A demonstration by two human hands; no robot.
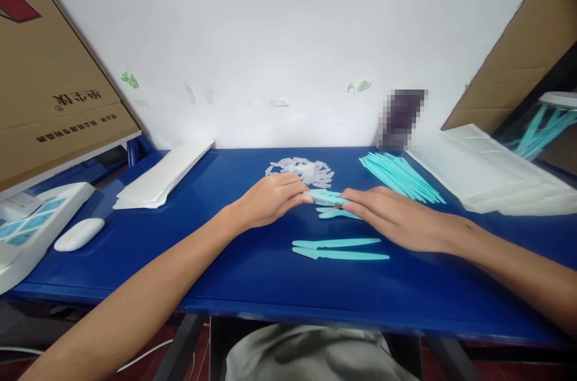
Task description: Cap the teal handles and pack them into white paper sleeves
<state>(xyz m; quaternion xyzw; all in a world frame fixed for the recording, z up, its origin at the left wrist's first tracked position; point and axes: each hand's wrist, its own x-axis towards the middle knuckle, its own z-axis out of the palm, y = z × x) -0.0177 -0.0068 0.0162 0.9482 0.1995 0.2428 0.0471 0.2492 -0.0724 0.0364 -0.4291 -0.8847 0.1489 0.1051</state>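
Note:
Between my two hands is a turquoise eyebrow razor [328, 196], perhaps more than one. My left hand [273, 199] pinches its left end, where something whitish shows at the fingertips. My right hand [396, 217] is closed on the other end, fingers pressed together. Just under them more turquoise razors [333, 213] lie on the table, partly covered by the right hand. Nearer to me, two razors [338, 255] lie side by side. Beyond my left hand is a heap of small translucent caps [304, 170]. A pile of turquoise razors [401, 176] fans out beyond my right hand.
The blue table [225, 273] meets a white wall. Flat white bags [164, 179] lie at left, near a white mouse-shaped case [79, 234] and a power strip [45, 219]. Clear bags [491, 176] lie at right. Cardboard [58, 62] stands at left; a tub of razors [550, 122] at far right.

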